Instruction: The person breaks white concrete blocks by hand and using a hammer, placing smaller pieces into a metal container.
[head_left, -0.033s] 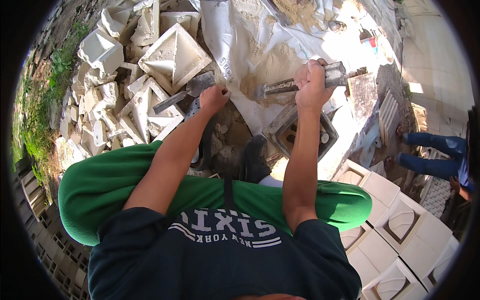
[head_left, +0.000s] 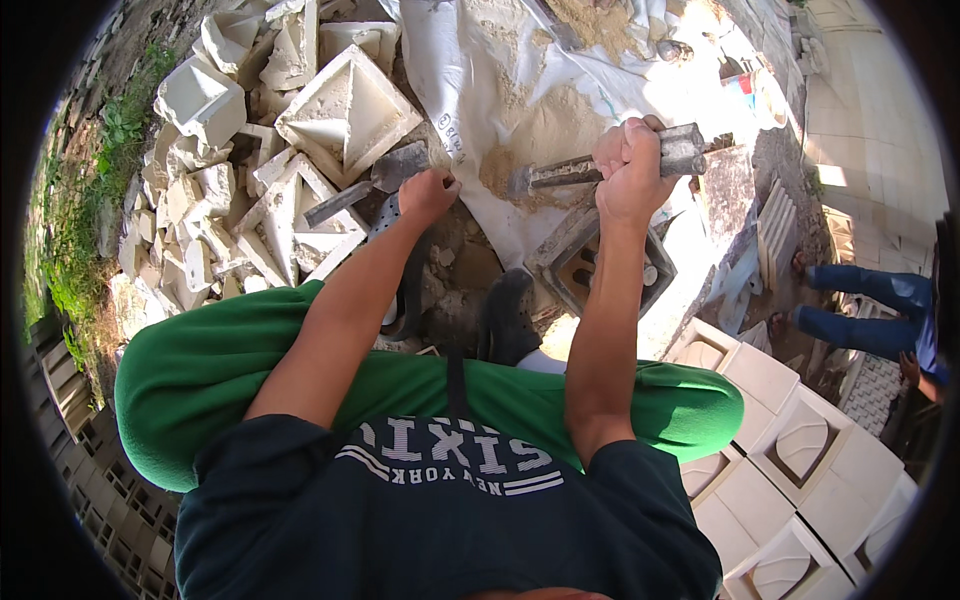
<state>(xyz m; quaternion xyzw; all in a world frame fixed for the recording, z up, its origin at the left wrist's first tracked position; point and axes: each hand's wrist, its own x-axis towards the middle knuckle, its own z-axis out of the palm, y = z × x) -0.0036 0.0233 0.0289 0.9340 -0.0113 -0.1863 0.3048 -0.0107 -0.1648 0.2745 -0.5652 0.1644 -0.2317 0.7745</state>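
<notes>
Gripping the grey bar (head_left: 562,176), long axis left to right beyond the square frame (head_left: 556,243), it's the right hand (head_left: 630,168) nearer that frame, the left hand (head_left: 428,195) curled, any hold unclear.

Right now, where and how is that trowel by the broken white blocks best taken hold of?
Probably take the trowel by its straight handle, from the near left: that slim end points toward the person's left, clear of the left grip, which is right by the wide, flat blade.
</notes>
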